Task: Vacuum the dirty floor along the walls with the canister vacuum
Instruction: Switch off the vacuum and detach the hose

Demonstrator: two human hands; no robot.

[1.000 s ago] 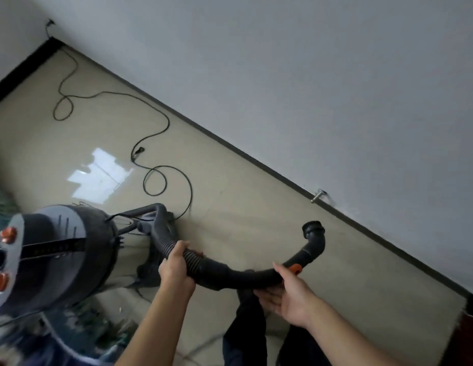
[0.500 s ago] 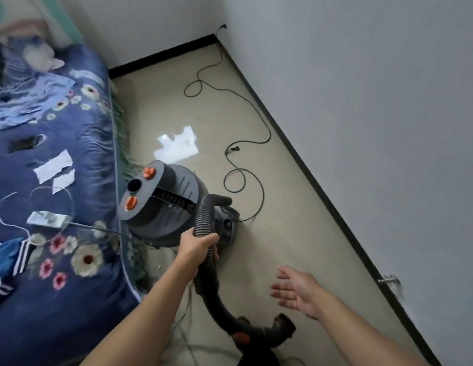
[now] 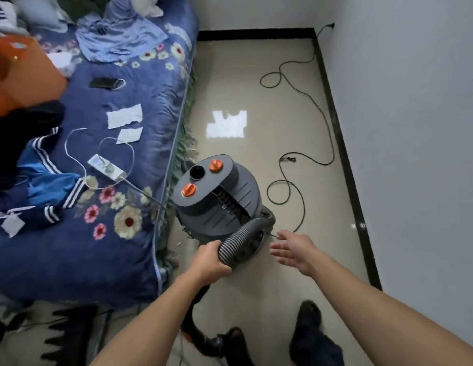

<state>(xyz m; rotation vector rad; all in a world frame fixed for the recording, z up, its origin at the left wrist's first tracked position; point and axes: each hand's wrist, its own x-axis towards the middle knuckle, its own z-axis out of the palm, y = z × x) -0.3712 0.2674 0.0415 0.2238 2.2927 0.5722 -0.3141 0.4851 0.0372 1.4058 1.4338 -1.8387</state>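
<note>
The dark grey drum-shaped plastic canister vacuum (image 3: pixel 216 196) looks matt, its ribbed black hose (image 3: pixel 236 239) flexible. Beside it, the beige floor (image 3: pixel 243 88) shines glossy; the blue floral quilted bedspread (image 3: pixel 140 159) is soft cloth.

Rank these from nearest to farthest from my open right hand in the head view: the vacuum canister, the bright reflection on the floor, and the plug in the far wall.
Right hand:
1. Vacuum canister, just left and ahead.
2. Bright reflection, farther ahead, mid-floor.
3. Wall plug, far corner, on the right.
</note>
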